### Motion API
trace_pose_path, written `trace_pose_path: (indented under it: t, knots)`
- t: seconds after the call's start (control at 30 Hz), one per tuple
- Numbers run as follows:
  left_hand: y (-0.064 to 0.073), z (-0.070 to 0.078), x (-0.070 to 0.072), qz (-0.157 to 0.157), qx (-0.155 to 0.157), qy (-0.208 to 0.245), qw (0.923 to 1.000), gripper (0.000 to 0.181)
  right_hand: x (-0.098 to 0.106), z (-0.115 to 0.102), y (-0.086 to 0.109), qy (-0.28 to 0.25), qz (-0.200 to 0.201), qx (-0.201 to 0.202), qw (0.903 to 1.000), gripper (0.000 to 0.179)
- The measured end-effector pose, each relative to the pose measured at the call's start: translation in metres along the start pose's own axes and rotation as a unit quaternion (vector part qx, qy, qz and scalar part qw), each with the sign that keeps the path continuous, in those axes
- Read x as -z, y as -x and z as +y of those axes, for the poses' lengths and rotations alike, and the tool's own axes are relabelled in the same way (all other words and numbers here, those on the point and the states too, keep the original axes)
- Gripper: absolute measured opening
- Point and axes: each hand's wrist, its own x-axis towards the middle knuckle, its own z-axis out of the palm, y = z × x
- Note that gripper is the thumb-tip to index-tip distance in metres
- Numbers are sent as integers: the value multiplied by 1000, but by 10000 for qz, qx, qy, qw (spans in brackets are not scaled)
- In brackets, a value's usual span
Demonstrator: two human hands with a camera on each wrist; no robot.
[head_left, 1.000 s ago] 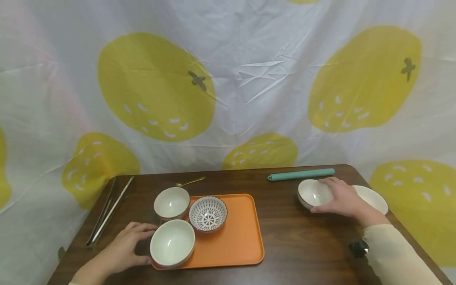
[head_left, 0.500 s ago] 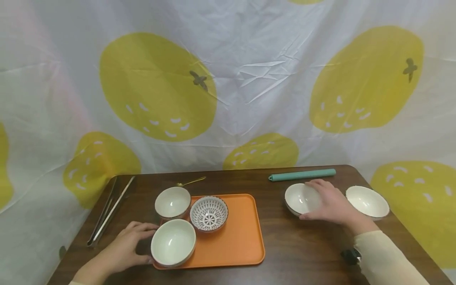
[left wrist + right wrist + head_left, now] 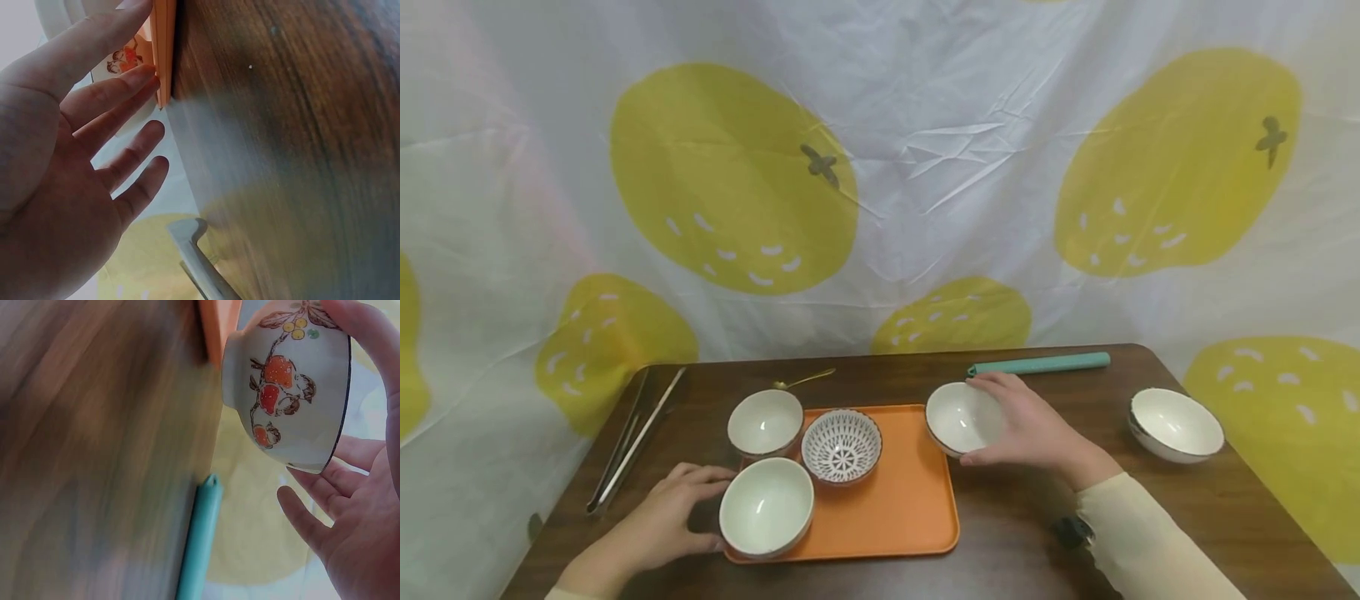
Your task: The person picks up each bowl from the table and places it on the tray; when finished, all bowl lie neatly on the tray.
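My right hand grips a small white bowl by its rim, over the right edge of the orange tray. In the right wrist view this bowl shows painted red fruit and a dark rim, its foot raised off the table. At the tray's left edge my left hand has its fingers loosely extended around the side of a pale bowl; the left wrist view has the fingertips by the tray wall. Another white bowl and a black-patterned bowl stand beside it on the tray.
A white bowl stands at the far right. A green rod-shaped object lies along the back edge, with a small gold spoon behind the tray. Metal tongs lie at the left. A fruit-print curtain hangs behind.
My right hand has carried the small white bowl leftward from beside the far-right bowl to the tray's right edge. My left hand stays in place.
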Motion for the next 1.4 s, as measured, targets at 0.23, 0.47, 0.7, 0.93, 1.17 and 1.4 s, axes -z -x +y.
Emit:
trace_pose_path:
  t: [0.23,0.47,0.7,0.93,1.17,1.4]
  knots:
    - [-1,2,0,-21,-6,45,10000,71,-15,-15,-18,-95,-136,153,9997,111]
    - [-3,1,1,-105,162,127,9997,72,-28,-25,-35,20,-201,366,9991,110]
    - [-3,1,-1,-133,88,117,9998,71,-37,-24,-42,234,-420,301,9984,111]
    - [-5,2,-2,-98,-14,65,9999,71,-40,-19,-43,17,-604,149,9981,112]
    - [-3,1,0,-20,7,48,10000,72,-39,-18,-39,-252,-601,254,9975,113]
    - [-1,-1,-1,-17,-64,37,10000,71,-29,-17,-20,-355,-350,327,9982,101]
